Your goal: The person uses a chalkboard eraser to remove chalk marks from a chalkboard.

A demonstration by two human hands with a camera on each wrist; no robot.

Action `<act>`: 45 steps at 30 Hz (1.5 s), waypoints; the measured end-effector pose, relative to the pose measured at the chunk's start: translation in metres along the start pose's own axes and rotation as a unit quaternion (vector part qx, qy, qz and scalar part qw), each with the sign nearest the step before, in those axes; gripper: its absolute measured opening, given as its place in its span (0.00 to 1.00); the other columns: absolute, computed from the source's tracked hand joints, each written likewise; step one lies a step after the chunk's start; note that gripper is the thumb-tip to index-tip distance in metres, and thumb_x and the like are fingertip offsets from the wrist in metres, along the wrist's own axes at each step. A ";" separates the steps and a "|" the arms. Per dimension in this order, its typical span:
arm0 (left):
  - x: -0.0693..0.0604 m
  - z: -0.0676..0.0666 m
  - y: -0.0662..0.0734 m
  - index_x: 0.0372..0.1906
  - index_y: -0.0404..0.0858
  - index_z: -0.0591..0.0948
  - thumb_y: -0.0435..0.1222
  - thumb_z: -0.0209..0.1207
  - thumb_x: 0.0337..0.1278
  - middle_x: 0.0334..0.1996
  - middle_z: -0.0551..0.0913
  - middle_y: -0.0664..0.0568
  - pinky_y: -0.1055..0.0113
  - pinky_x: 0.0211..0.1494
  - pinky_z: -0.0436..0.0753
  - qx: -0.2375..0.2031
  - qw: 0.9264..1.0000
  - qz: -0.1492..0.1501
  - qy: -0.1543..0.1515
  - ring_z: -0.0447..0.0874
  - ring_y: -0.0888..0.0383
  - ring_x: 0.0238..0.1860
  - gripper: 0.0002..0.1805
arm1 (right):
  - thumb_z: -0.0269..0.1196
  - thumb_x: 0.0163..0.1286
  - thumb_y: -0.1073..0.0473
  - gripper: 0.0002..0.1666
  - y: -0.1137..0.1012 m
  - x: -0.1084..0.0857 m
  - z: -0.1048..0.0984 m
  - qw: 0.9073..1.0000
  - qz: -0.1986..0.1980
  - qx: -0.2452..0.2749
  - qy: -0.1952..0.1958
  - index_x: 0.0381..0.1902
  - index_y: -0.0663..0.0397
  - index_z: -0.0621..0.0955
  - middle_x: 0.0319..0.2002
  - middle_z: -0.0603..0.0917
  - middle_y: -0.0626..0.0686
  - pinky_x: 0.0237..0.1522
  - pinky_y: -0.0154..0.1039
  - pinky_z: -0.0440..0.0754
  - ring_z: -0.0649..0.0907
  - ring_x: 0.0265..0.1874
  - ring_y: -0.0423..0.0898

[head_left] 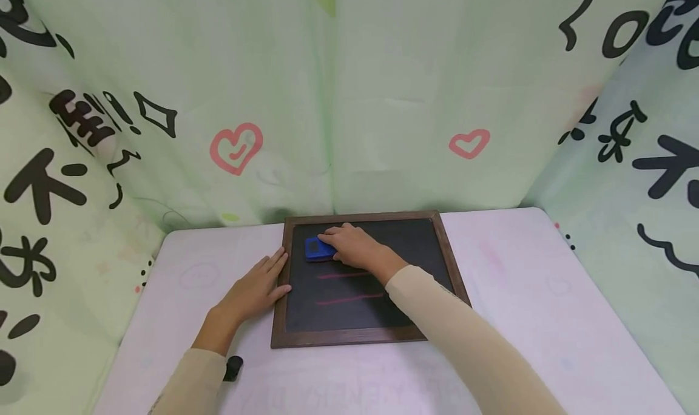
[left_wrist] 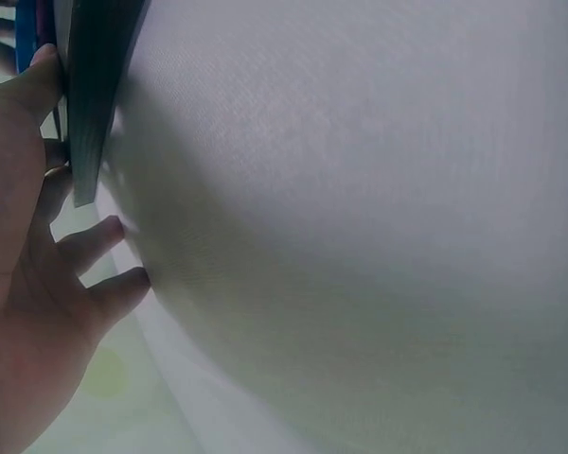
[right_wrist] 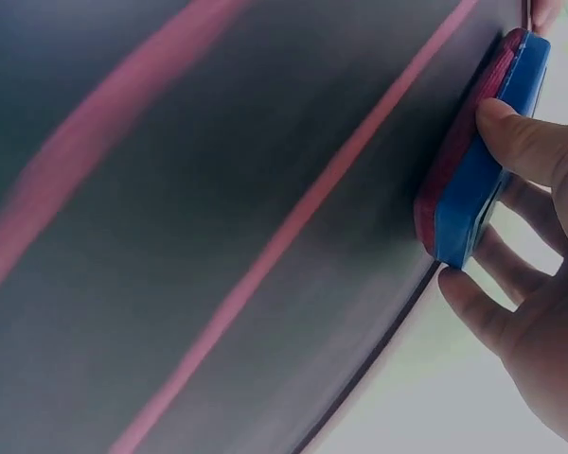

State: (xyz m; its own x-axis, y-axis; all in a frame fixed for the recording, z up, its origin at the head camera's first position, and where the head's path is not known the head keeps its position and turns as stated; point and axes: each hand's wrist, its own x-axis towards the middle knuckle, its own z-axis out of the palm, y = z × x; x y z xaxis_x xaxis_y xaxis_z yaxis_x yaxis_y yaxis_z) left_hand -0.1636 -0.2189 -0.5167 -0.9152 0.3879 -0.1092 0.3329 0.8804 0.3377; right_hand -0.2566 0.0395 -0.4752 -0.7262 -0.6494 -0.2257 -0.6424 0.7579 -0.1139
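A blackboard (head_left: 338,315) in a brown wooden frame lies on the table with two pink chalk lines (head_left: 349,299) across it. My right hand (head_left: 357,248) grips a blue eraser (head_left: 318,249) near the board's upper left, thumb on one side and fingers on the other. In the right wrist view the eraser's dark red felt side (right_wrist: 454,156) faces the board surface. My left hand (head_left: 256,290) rests at the board's left edge, fingers extended, thumb on the frame. The left wrist view shows its thumb (left_wrist: 43,80) against the frame (left_wrist: 95,104) and other fingertips by the table.
The white table (head_left: 502,293) extends on both sides of the board. A small black object (head_left: 233,368) shows beside the left sleeve. Pale green curtains (head_left: 382,99) with black lettering and pink hearts hang behind and at both sides.
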 end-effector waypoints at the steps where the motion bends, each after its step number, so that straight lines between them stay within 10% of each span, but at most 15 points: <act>1: 0.001 0.000 0.000 0.83 0.38 0.55 0.51 0.56 0.76 0.84 0.50 0.46 0.33 0.71 0.71 -0.001 1.000 0.001 0.000 0.57 0.33 0.79 0.42 | 0.66 0.75 0.55 0.38 -0.004 0.003 -0.001 1.000 0.002 -0.004 -0.002 0.79 0.45 0.67 0.76 0.71 0.52 0.70 0.53 0.76 0.74 0.71 0.58; 26: 0.002 -0.001 -0.004 0.83 0.37 0.54 0.52 0.55 0.76 0.84 0.50 0.46 0.33 0.72 0.70 0.007 1.000 -0.006 -0.005 0.56 0.32 0.79 0.43 | 0.65 0.76 0.55 0.37 -0.030 0.021 -0.006 1.000 0.005 -0.018 -0.014 0.79 0.43 0.67 0.76 0.71 0.52 0.70 0.49 0.77 0.73 0.73 0.55; 45: 0.002 0.004 -0.004 0.82 0.35 0.55 0.51 0.56 0.76 0.84 0.52 0.44 0.34 0.73 0.69 0.002 1.000 0.014 0.010 0.57 0.31 0.79 0.42 | 0.66 0.74 0.58 0.38 0.013 -0.021 0.002 0.999 -0.005 0.048 -0.007 0.79 0.48 0.68 0.75 0.72 0.55 0.71 0.50 0.75 0.73 0.71 0.58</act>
State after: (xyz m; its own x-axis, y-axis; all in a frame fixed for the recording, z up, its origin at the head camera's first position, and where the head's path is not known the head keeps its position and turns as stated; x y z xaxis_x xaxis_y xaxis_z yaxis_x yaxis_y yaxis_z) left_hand -0.1657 -0.2202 -0.5221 -0.9099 0.4068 -0.0815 0.3592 0.8708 0.3358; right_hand -0.2496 0.0631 -0.4741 -0.7157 -0.6567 -0.2377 -0.6226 0.7541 -0.2090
